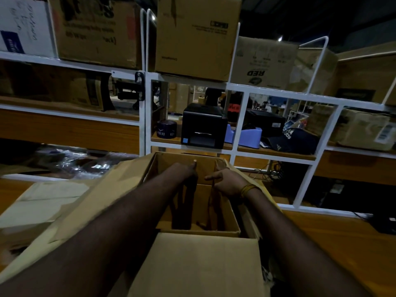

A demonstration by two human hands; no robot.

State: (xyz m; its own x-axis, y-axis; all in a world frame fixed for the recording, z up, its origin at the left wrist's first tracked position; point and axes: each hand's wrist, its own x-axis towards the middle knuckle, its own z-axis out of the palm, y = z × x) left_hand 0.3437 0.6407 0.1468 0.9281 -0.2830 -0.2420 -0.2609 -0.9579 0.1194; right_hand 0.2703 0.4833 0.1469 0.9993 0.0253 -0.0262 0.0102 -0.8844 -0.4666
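Observation:
An open cardboard box [199, 230] stands in front of me with its flaps spread outward. Both my arms reach into it. My left hand [186, 171] is against the far inner wall with the thumb pointing up; its fingers point down into the box and are hidden. My right hand [228, 181], with a yellow thread band at the wrist, is by the right inner flap [219, 162]. Its thumb touches that flap, its index finger points left, and its other fingers are loosely bent with nothing visible in them. The box's inside looks dark and holds no item I can make out.
A white metal rack [147, 116] with wooden shelves rises behind the box. It carries a black label printer [203, 125], a tape roll [166, 129], a blue tray [249, 136], a black cap [291, 139] and several cartons [197, 37]. Flattened cardboard [40, 202] lies at left.

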